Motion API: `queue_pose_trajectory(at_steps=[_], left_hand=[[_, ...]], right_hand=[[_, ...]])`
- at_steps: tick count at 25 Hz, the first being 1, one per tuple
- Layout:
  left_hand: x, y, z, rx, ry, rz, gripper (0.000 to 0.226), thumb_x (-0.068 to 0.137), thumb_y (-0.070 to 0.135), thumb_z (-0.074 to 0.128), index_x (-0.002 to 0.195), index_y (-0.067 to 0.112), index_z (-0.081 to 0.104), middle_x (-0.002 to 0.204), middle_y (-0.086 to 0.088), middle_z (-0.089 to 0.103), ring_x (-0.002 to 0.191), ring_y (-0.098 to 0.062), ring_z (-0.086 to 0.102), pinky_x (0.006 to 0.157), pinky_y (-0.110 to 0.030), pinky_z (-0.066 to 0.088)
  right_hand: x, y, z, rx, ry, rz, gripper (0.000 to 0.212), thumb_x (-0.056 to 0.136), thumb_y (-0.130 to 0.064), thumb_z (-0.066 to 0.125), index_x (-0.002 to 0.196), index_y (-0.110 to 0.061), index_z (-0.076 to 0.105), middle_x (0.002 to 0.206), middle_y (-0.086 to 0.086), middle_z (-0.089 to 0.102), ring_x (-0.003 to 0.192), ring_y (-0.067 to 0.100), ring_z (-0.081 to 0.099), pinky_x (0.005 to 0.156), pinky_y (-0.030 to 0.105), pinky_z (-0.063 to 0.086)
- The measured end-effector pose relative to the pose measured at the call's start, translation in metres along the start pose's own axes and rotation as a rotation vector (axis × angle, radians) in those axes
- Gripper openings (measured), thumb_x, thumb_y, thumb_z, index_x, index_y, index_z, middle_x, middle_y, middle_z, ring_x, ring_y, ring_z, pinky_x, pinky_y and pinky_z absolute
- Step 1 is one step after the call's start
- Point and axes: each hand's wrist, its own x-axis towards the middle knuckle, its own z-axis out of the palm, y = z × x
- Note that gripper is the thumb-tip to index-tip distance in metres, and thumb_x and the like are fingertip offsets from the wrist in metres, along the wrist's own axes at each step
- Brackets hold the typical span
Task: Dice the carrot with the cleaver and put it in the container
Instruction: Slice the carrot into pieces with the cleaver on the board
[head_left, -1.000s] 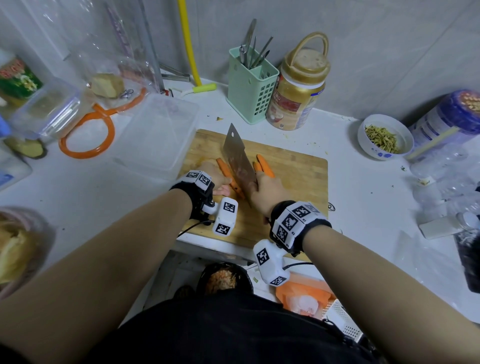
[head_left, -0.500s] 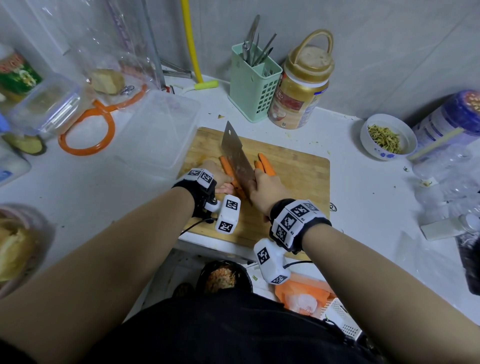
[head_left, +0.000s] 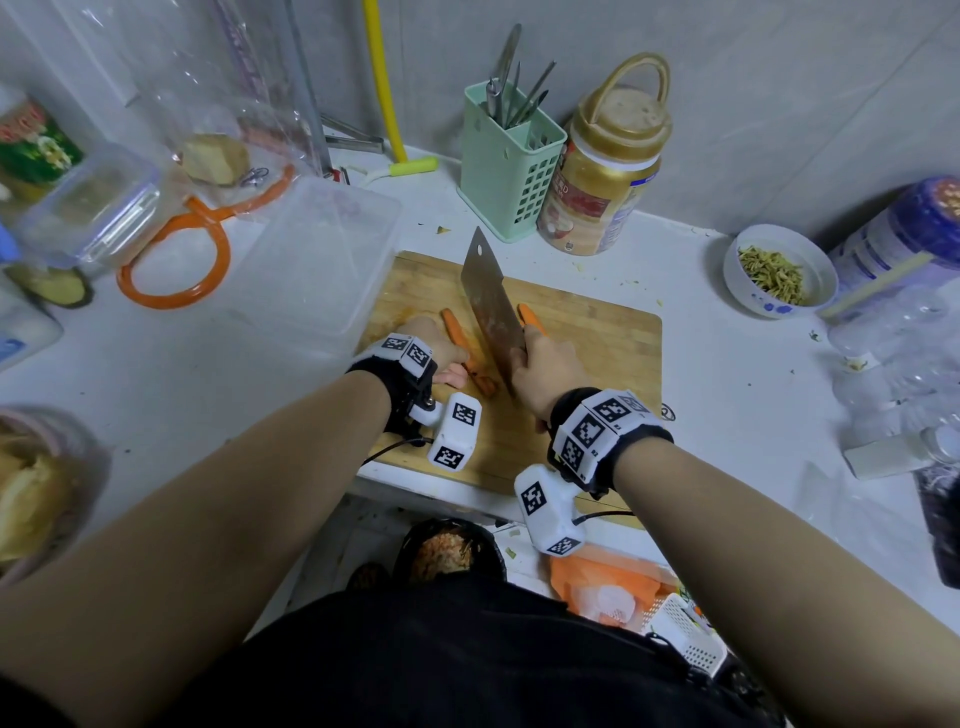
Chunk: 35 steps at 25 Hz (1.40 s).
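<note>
A wooden cutting board (head_left: 597, 338) lies on the white counter. On it, a long carrot piece (head_left: 457, 332) lies left of the cleaver blade (head_left: 488, 301). My left hand (head_left: 436, 348) holds that piece down, fingers curled over it. A second carrot piece (head_left: 530, 316) shows to the right of the blade. My right hand (head_left: 545, 374) grips the cleaver handle, with the blade standing on edge between the two pieces. An empty clear plastic container (head_left: 311, 260) sits just left of the board.
A green utensil holder (head_left: 506, 176) and a gold-lidded jar (head_left: 597, 176) stand behind the board. At the right are a white bowl of dried bits (head_left: 779, 270) and clear bottles (head_left: 893, 364). An orange ring (head_left: 174, 270) and boxes crowd the left.
The cleaver blade has shifted slightly along the carrot; both hands keep their grips in nearly the same place on the board.
</note>
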Motion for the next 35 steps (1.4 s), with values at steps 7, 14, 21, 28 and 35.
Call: queue_pose_trajectory(at_steps=[7, 14, 21, 28, 35], left_hand=[[-0.022, 0.018, 0.0, 0.392, -0.151, -0.006, 0.041, 0.077, 0.042, 0.079, 0.077, 0.003, 0.064, 0.065, -0.005, 0.071, 0.045, -0.018, 0.055, 0.047, -0.023, 0.044], [-0.02, 0.028, 0.012, 0.407, -0.12, 0.034, 0.024, 0.083, 0.026, 0.074, 0.083, 0.005, 0.064, 0.068, -0.005, 0.074, 0.04, -0.015, 0.049, 0.049, -0.025, 0.045], [-0.021, 0.038, 0.024, 0.152, -0.094, 0.062, 0.024, 0.095, 0.011, 0.059, 0.117, 0.005, 0.063, 0.077, -0.005, 0.069, 0.036, -0.008, 0.049, 0.031, -0.013, 0.029], [-0.016, 0.022, 0.004, 0.127, 0.017, 0.134, 0.054, 0.093, 0.006, 0.057, 0.144, 0.017, 0.043, 0.084, -0.002, 0.072, 0.049, -0.011, 0.049, 0.032, -0.014, 0.032], [-0.013, 0.01, -0.014, 0.219, 0.103, 0.206, 0.011, 0.091, 0.019, 0.064, 0.088, 0.013, 0.072, 0.087, -0.004, 0.075, 0.055, -0.012, 0.052, 0.058, -0.023, 0.047]], right_hand=[[-0.002, 0.01, 0.0, 0.005, 0.007, 0.04, 0.029, 0.101, -0.023, 0.036, 0.124, -0.009, 0.046, 0.102, 0.021, 0.058, 0.073, 0.039, 0.062, 0.067, 0.051, 0.056], [-0.004, 0.017, -0.004, 0.019, 0.033, 0.041, 0.036, 0.1, -0.025, 0.036, 0.133, -0.013, 0.041, 0.101, 0.022, 0.06, 0.072, 0.041, 0.064, 0.065, 0.049, 0.056], [-0.007, 0.026, -0.005, 0.025, 0.038, 0.062, 0.028, 0.1, -0.026, 0.036, 0.118, -0.009, 0.049, 0.101, 0.021, 0.06, 0.078, 0.042, 0.064, 0.07, 0.051, 0.056], [-0.005, 0.022, -0.002, 0.003, 0.045, 0.046, 0.029, 0.1, -0.027, 0.036, 0.119, -0.009, 0.048, 0.099, 0.02, 0.06, 0.075, 0.042, 0.065, 0.069, 0.051, 0.057], [-0.001, 0.011, -0.001, 0.006, 0.054, 0.014, 0.029, 0.1, -0.028, 0.034, 0.121, -0.01, 0.046, 0.098, 0.019, 0.061, 0.07, 0.038, 0.063, 0.066, 0.049, 0.057]])
